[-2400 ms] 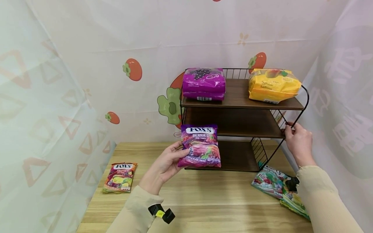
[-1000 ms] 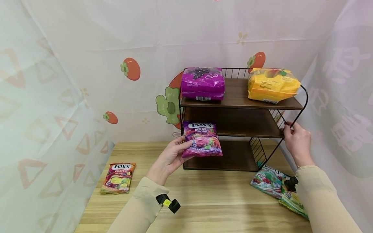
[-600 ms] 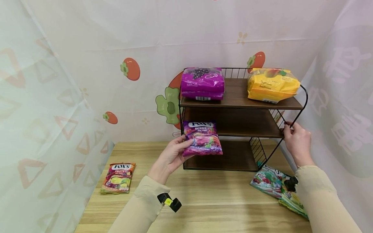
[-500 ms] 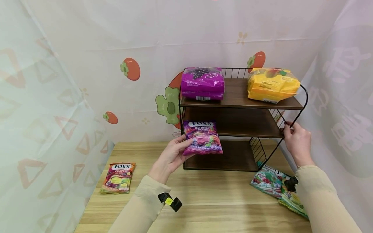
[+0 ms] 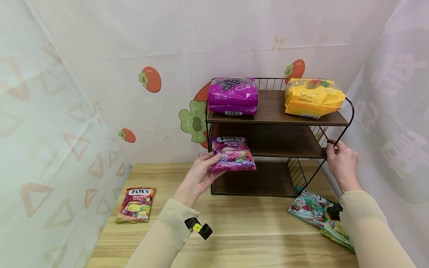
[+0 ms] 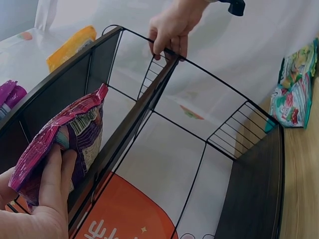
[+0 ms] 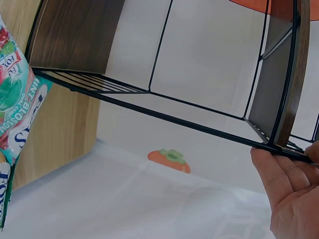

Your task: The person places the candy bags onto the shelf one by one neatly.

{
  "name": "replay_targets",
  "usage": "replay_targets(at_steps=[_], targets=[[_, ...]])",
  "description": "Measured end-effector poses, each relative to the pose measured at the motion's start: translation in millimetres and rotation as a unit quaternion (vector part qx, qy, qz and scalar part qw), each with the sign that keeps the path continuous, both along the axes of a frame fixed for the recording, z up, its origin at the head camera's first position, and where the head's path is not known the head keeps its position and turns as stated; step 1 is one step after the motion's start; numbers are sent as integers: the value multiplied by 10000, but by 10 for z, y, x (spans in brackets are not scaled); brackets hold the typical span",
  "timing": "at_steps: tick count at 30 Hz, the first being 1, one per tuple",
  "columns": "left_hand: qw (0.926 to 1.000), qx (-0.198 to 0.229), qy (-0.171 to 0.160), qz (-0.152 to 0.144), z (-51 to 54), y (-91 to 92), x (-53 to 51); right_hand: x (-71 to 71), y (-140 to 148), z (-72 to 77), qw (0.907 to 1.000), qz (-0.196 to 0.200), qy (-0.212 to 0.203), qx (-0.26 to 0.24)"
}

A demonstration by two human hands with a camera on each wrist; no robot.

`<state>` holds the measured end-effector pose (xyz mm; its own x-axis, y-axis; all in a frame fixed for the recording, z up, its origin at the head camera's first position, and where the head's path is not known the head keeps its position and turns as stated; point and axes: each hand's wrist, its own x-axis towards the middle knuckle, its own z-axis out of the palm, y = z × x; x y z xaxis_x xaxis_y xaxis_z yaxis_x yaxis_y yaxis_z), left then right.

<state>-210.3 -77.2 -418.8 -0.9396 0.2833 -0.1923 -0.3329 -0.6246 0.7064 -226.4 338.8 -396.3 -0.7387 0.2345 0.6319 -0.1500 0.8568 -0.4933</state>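
Observation:
A purple bag of berry candy [image 5: 232, 154] is pinched in my left hand [image 5: 197, 176], thumb on its front and fingers behind, as the left wrist view also shows. It is tilted back at the front left of the middle shelf [image 5: 285, 143]. My right hand [image 5: 343, 163] grips the black wire side frame of the three-tier rack [image 5: 278, 118] at middle-shelf height. In the right wrist view, its fingers [image 7: 279, 174] lie against the frame bar. Part of the bag's left edge is hidden behind my thumb.
On the top shelf sit a purple grape bag [image 5: 233, 96] and a yellow bag [image 5: 313, 98]. A fruit candy bag [image 5: 136, 204] lies at the table's left. Teal and green candy bags [image 5: 308, 208] lie right of the rack, partly under my right forearm. Printed cloth [image 5: 161, 123] hangs behind.
My left hand has raised the berry candy bag and moved it slightly right and toward the middle shelf, tilting its top back. My right hand stays on the frame.

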Motion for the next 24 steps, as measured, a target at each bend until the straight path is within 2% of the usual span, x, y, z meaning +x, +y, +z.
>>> replay_targets(at_steps=[6, 16, 24], targets=[[9999, 42, 8, 103, 14, 38, -29, 3, 0, 1, 10000, -21, -39, -4], [9997, -191, 61, 124, 40, 39, -76, 8, 7, 9, 9999, -60, -136, 4], [9985, 46, -34, 551, 42, 45, -127, -2, 10, -9, 10000, 0, -40, 1]])
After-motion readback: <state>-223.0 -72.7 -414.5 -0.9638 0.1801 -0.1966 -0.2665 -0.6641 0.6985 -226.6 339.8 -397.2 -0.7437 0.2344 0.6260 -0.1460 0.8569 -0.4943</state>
